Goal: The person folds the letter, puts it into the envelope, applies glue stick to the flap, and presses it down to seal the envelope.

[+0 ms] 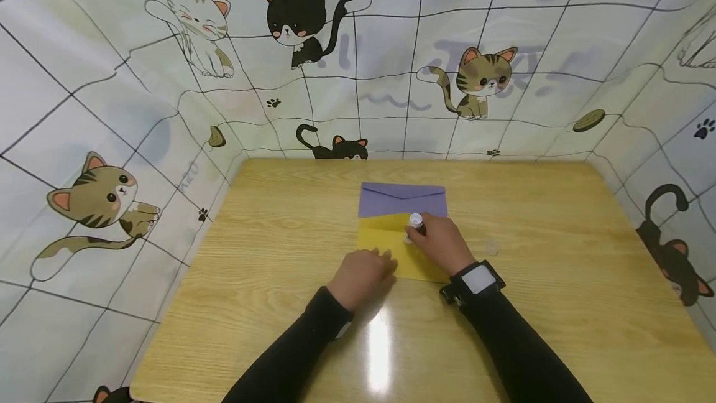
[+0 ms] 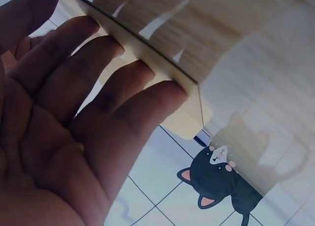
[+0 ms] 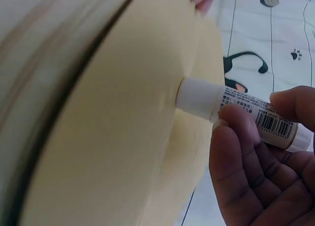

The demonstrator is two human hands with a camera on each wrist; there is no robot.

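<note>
A yellow paper piece that looks like an envelope (image 1: 376,233) lies on the table, with a crease showing in the right wrist view. My right hand (image 1: 445,244) grips a white glue stick (image 3: 256,115) between thumb and fingers. The glue stick stands with its lower end touching the yellow paper near the crease. My left hand (image 1: 362,275) rests its fingertips along the near left edge of the yellow paper; in the left wrist view its fingers (image 2: 162,95) are spread and only gently bent. Just behind lies a purple envelope (image 1: 399,199), its front edge meeting the yellow paper.
A small translucent round piece (image 1: 491,246) lies on the wooden table (image 1: 279,222) to the right of the right hand. A cat-print curtain (image 1: 391,98) rises at the table's back and both sides.
</note>
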